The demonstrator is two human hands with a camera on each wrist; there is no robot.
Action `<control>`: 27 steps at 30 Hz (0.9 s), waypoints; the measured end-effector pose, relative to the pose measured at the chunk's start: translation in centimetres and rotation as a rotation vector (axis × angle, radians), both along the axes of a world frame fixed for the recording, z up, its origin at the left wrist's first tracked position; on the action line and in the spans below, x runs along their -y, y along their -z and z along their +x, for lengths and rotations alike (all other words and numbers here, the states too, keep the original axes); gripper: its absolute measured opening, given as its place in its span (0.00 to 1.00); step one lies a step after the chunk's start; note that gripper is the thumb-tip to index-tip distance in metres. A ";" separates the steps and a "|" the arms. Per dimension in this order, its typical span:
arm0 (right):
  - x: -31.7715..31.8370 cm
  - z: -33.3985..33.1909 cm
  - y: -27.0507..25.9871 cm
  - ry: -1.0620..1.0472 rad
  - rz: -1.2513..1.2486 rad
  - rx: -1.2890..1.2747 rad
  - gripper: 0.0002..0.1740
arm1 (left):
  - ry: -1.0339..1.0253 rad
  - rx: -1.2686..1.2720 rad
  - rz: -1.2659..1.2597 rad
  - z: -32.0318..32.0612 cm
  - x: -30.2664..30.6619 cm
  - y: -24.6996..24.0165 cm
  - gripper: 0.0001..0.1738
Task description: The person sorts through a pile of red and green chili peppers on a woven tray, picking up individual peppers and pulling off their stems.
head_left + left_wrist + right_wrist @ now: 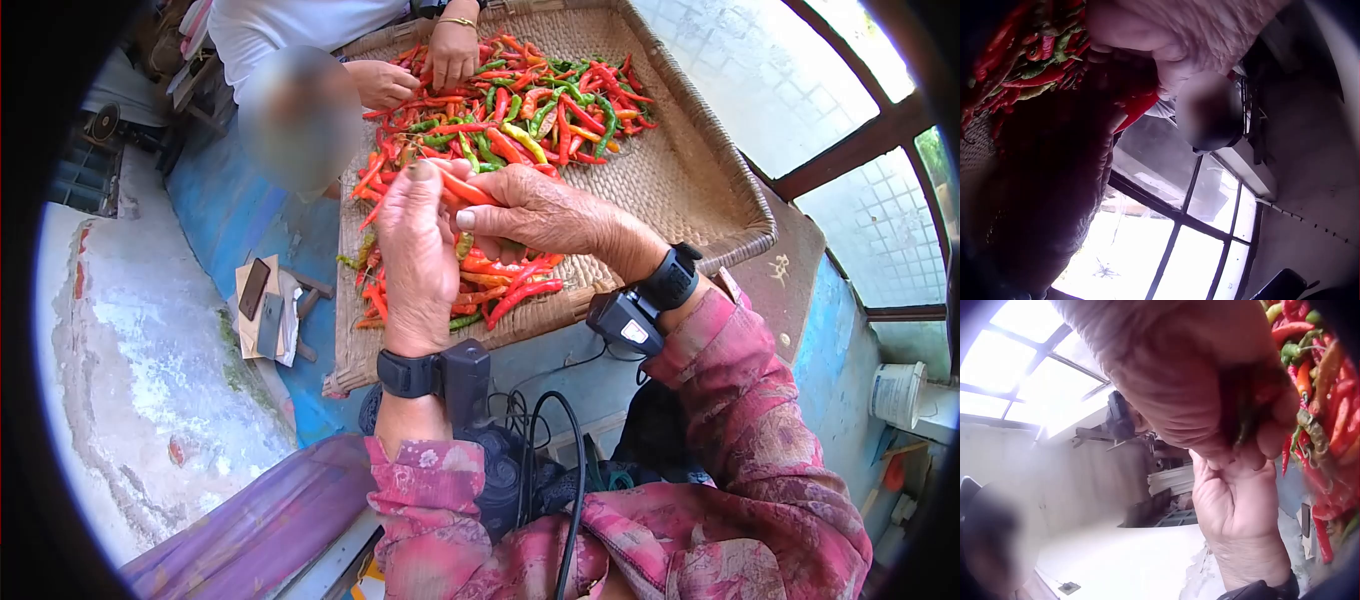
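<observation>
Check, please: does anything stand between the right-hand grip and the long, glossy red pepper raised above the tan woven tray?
Nothing visible does: in the head view, the long, glossy red pepper lies directly against the bare right-hand grip.

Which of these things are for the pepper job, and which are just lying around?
Seems part of the job:
- red pepper held up between the left hand and right hand
- pepper pile
- woven tray

Probably just lying about:
- dark phone
- grey slab beside it
- white bucket
</observation>
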State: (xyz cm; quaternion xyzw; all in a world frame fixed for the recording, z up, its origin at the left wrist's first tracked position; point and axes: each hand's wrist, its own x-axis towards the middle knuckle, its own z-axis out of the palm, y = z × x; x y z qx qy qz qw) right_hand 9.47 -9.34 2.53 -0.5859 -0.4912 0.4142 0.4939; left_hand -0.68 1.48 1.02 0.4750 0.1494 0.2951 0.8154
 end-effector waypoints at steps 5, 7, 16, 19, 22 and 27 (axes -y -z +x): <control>0.8 0.6 -1.4 -0.072 -0.227 0.117 0.19 | -0.178 0.014 -0.150 -0.6 -2.3 0.0 0.14; 0.7 0.9 -0.9 -0.091 -0.165 0.199 0.20 | -0.167 0.087 -0.295 -1.3 -4.3 0.8 0.14; 0.5 0.1 -0.9 0.108 0.071 0.163 0.25 | 0.190 -0.103 -0.079 -0.5 -0.7 -1.1 0.15; 0.6 0.1 -1.2 0.086 0.048 0.167 0.25 | 0.146 -0.102 -0.031 -0.5 -0.7 -0.9 0.13; 0.6 0.9 -1.3 0.052 -0.087 0.256 0.22 | -0.089 -0.018 -0.064 -0.9 -2.5 -0.7 0.13; 1.2 1.2 1.9 0.099 -0.265 0.910 0.13 | -0.272 -0.026 -0.171 -1.7 -4.7 -0.4 0.16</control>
